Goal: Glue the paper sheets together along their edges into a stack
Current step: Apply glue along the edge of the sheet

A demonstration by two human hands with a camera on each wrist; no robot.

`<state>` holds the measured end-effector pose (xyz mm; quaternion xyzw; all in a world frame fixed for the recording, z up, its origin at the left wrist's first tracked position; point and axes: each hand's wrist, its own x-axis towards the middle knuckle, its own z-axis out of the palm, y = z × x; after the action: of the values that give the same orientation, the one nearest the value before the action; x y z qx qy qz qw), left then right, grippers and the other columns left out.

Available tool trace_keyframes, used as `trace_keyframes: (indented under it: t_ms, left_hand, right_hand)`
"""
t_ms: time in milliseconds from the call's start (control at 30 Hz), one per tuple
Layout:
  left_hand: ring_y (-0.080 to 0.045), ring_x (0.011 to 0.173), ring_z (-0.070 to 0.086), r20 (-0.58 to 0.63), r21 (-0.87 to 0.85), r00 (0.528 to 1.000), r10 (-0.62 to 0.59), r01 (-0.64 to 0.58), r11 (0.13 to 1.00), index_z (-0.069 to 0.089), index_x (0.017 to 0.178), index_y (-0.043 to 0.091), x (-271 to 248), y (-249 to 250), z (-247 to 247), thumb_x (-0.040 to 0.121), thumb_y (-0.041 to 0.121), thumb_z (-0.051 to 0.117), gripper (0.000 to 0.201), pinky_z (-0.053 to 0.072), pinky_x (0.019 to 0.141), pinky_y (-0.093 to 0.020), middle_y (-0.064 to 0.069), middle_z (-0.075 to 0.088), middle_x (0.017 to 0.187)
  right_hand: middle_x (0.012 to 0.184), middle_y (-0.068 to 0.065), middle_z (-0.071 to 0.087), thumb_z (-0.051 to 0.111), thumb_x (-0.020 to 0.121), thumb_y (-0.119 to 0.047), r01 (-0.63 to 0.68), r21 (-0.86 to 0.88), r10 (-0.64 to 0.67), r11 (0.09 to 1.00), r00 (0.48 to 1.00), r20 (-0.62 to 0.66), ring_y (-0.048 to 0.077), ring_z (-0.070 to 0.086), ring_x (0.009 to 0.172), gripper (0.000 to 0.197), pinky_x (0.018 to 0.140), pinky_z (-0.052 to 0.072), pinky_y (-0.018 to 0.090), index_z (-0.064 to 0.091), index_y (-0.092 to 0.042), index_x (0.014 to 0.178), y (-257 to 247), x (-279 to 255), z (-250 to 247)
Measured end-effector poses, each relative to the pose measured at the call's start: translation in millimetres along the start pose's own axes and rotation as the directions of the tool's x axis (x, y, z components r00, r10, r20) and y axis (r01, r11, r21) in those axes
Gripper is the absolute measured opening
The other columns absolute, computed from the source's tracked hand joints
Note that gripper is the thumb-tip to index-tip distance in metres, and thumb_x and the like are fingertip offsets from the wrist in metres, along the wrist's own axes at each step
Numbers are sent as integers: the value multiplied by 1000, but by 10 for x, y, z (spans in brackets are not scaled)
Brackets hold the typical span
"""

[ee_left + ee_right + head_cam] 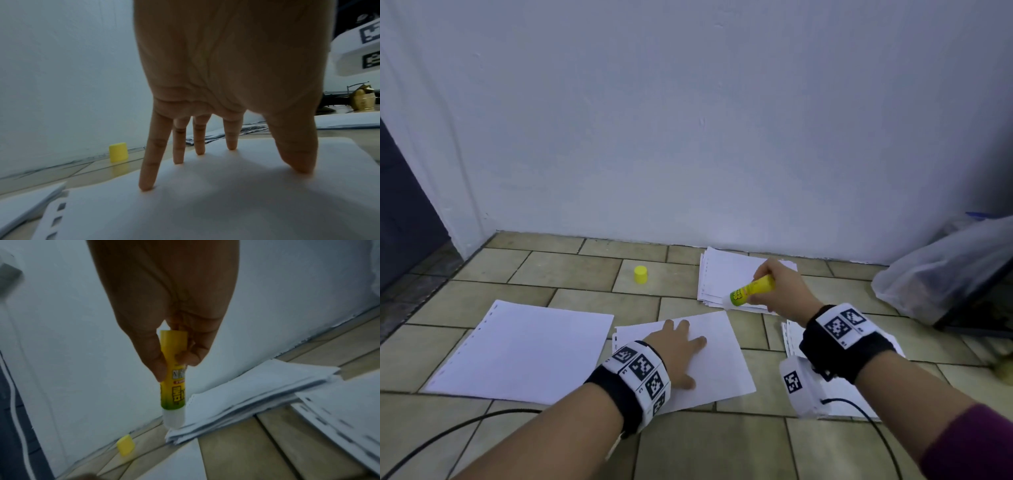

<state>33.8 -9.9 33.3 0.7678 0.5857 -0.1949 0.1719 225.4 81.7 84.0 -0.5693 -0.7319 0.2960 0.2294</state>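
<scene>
A white paper stack (719, 356) lies on the tiled floor in front of me. My left hand (681, 346) presses on it with straight, spread fingers (147, 178), their tips on the top sheet (205, 203). My right hand (780, 291) grips a yellow glue stick (751, 289) just above the stack's far right corner, its white tip pointing down and left. In the right wrist view thumb and fingers pinch the glue stick (173, 379). Its yellow cap (641, 274) stands alone on the tiles farther back.
A single large sheet (524, 349) lies to the left. A loose pile of sheets (722, 274) sits by the wall behind my right hand, another pile (794, 339) under my right wrist. A plastic bag (945, 267) is at the far right. A black cable (448, 431) crosses the floor.
</scene>
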Motion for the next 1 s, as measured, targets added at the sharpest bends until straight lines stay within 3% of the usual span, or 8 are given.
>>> trace_keyframes:
  t_ms: [100,200,367,633,767,900,1000]
  left_hand:
    - [-32,136,20,-17,-32,1000,-2,2,999,21,147,27,15,-6,15,87,48,60,74,45,97,-47,-11,20,146]
    - [-33,136,18,-31,-48,999,-5,4,999,23,146,28,12,-14,32,87,48,60,73,44,99,-46,-10,21,146]
    - [-34,138,15,-42,-47,999,-13,11,999,21,148,30,16,-21,58,87,50,59,74,42,101,-46,-10,18,148]
    - [-34,136,18,-52,-17,999,-4,4,1000,21,148,30,2,-34,39,88,49,58,73,43,100,-46,-10,21,147]
    - [-35,134,21,-43,15,999,-15,16,1000,24,146,28,11,-17,11,94,31,54,60,44,99,-46,-11,22,146]
    - [-33,135,21,-31,94,1000,2,1,996,21,149,28,-28,-13,-54,95,3,41,63,46,96,-41,-12,19,148]
    - [-32,136,21,-11,162,1000,19,-17,987,15,151,30,-70,-20,-97,94,4,43,69,44,97,-42,-12,16,150]
  right_hand:
    - [81,-1,58,78,69,-3,95,-5,-95,995,995,-38,9,51,66,32,55,40,7,59,-17,90,-17,-58,137]
    - [79,0,58,77,73,-6,96,-36,-97,995,995,-32,2,48,61,28,53,38,9,62,-14,96,-33,-83,310]
    - [84,5,59,70,80,-6,62,-95,-64,994,998,-22,18,53,72,27,57,39,19,59,-13,104,-59,-50,484]
    - [96,12,62,65,83,-4,110,-257,-79,960,989,129,23,54,80,31,68,46,28,56,-15,111,-115,-244,366]
    - [79,-4,59,61,83,0,168,-277,-117,946,974,192,16,53,75,30,67,48,27,57,-16,108,-54,-497,280]
    - [94,3,65,66,82,-6,187,-302,-119,935,966,230,19,55,84,29,73,50,31,57,-21,105,27,-696,210]
    - [97,6,62,67,82,-10,207,-335,-116,919,955,273,18,50,84,29,70,45,26,56,-22,106,62,-768,159]
